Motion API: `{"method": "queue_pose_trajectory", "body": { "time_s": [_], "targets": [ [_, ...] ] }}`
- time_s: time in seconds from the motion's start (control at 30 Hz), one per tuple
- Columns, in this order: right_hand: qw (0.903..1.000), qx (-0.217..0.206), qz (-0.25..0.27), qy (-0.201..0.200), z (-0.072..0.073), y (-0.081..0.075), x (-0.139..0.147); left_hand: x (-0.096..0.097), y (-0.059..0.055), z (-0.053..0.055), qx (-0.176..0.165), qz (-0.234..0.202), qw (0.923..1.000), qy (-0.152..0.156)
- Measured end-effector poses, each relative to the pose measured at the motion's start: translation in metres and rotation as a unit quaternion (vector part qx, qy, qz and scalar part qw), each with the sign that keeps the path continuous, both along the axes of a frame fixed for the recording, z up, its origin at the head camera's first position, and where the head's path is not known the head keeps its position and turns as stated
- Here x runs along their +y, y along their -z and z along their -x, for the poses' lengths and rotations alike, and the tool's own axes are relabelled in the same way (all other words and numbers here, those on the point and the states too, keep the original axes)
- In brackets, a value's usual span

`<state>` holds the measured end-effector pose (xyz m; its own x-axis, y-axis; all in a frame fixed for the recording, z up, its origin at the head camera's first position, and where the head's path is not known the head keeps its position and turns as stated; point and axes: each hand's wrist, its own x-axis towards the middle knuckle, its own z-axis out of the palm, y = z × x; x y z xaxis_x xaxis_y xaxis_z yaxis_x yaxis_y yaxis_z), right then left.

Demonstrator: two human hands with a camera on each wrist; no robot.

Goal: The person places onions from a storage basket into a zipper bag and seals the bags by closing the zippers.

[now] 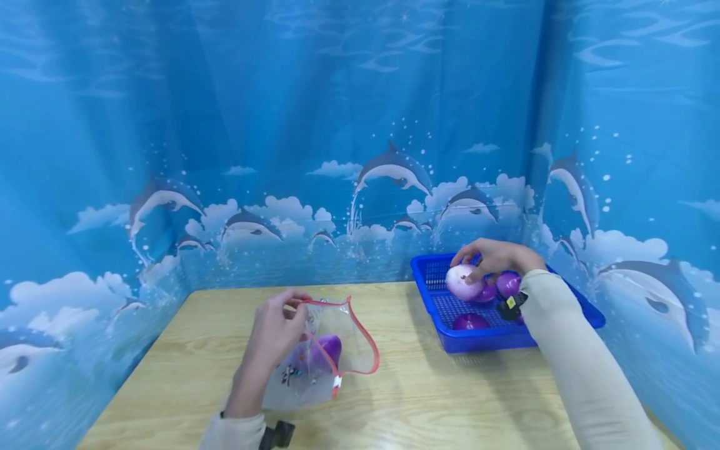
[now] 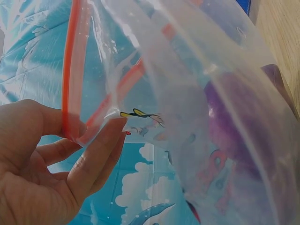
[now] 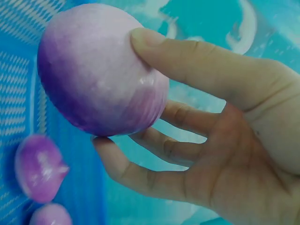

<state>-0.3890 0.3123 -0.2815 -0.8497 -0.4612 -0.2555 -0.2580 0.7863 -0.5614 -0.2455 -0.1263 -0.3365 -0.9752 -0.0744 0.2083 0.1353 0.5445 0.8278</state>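
My left hand (image 1: 277, 328) pinches the top edge of a clear zip bag (image 1: 300, 395) with a red-orange rim, over the left part of the table. The bag's mouth gapes toward the right, and a purple onion (image 1: 330, 350) shows inside through the printed plastic. In the left wrist view, thumb and fingers hold a corner of the red strip (image 2: 71, 93). Over the blue basket (image 1: 486, 342), my right hand (image 1: 497, 255) grips a white-and-purple onion (image 3: 103, 70), thumb on one side and fingertips underneath.
Several more purple onions, such as one near the front (image 1: 471, 322) and one further back (image 1: 509, 283), lie in the basket at the table's back right. The wooden table (image 1: 427, 394) meets a blue dolphin-print curtain (image 1: 315, 125) behind and at both sides.
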Motion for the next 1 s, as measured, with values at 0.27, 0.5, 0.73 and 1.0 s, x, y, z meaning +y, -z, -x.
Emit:
{"method": "queue_pose_trajectory", "body": {
  "time_s": [0.27,0.5,0.73,1.0],
  "targets": [
    [0.9978,0.048,0.0,-0.045,-0.009,-0.02,-0.038,-0.001,-0.001,0.0,0.005,0.0,1.0,-0.002],
    [0.9911,0.104,-0.001,-0.083,-0.023,-0.024,-0.063,0.0,0.0,0.0,0.004,-0.007,1.0,0.003],
    [0.9825,0.156,0.011,-0.102,-0.044,-0.026,-0.088,0.001,0.001,0.0,0.005,-0.01,0.9999,0.008],
    [0.9674,0.187,0.05,-0.164,-0.07,-0.024,-0.126,0.002,0.001,0.001,0.001,-0.005,1.0,0.004]
  ]
}}
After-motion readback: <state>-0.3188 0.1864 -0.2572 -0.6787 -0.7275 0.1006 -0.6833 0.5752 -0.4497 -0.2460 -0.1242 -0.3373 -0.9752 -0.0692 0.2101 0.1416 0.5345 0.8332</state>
